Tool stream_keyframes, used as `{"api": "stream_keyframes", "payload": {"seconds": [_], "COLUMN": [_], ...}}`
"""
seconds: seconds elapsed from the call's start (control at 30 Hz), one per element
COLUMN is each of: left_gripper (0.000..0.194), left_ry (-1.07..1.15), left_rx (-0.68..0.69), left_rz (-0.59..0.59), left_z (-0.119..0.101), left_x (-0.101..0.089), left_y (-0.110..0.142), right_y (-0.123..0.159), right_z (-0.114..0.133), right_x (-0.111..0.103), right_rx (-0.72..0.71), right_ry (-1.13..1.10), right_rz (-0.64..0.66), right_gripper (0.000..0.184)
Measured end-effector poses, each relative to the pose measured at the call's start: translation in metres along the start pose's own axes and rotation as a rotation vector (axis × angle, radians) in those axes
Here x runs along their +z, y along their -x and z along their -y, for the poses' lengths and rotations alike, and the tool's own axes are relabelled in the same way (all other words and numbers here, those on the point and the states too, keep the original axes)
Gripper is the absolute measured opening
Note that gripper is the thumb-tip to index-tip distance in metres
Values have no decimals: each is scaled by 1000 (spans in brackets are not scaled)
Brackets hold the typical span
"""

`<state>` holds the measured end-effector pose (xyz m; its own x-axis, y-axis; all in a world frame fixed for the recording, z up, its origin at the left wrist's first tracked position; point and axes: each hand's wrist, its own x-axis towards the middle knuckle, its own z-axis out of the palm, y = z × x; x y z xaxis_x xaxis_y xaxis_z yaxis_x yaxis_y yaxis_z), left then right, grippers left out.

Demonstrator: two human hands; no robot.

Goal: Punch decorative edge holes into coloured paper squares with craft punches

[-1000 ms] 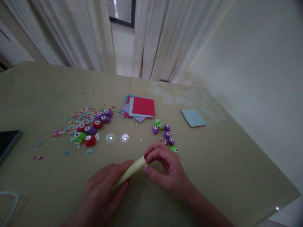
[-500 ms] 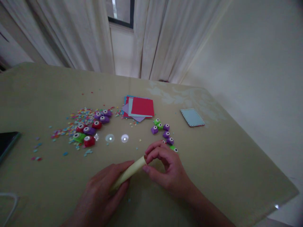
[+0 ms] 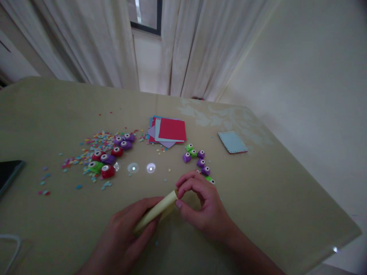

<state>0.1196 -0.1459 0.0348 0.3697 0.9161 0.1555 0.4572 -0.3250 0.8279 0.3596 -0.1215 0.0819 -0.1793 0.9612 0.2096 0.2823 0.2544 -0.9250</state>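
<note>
A pale yellow sheet of paper, rolled or folded over, slants up to the right above the near part of the table. My left hand is closed around its lower left part, thumb below and fingers on top. At the upper right end, my right hand pinches the paper's edge between thumb and fingertips. Part of the sheet's underside shows between the hands. Just beyond my right hand lies a string of small purple and green one-eyed toys, the nearest of them partly hidden by my fingers.
At left, red, purple and green eyed toys lie beside scattered confetti. Coloured paper squares are stacked at the back; a light blue square lies right. A dark device and a white cable sit far left.
The yellow paper has turned slightly in my hands, and more of its underside now shows below the roll. Both hands have stayed nearly in place.
</note>
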Motion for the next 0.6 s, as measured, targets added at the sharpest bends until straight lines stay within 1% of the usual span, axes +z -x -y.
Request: {"api": "stream_keyframes", "payload": {"seconds": [0.1, 0.33, 0.6], "left_gripper": [28, 31, 30], "left_ry": [12, 32, 54], "left_rx": [-25, -33, -84], "left_rz": [17, 29, 49], "left_z": [0, 1, 0], "left_x": [0, 1, 1], "left_y": [0, -1, -2], "right_y": [-1, 0, 0], "right_z": [1, 2, 3], "right_x": [-1, 1, 3], "right_rx": [12, 14, -16], "right_ry": [8, 38, 111], "right_rz": [7, 8, 13], "right_gripper": [14, 14, 18]}}
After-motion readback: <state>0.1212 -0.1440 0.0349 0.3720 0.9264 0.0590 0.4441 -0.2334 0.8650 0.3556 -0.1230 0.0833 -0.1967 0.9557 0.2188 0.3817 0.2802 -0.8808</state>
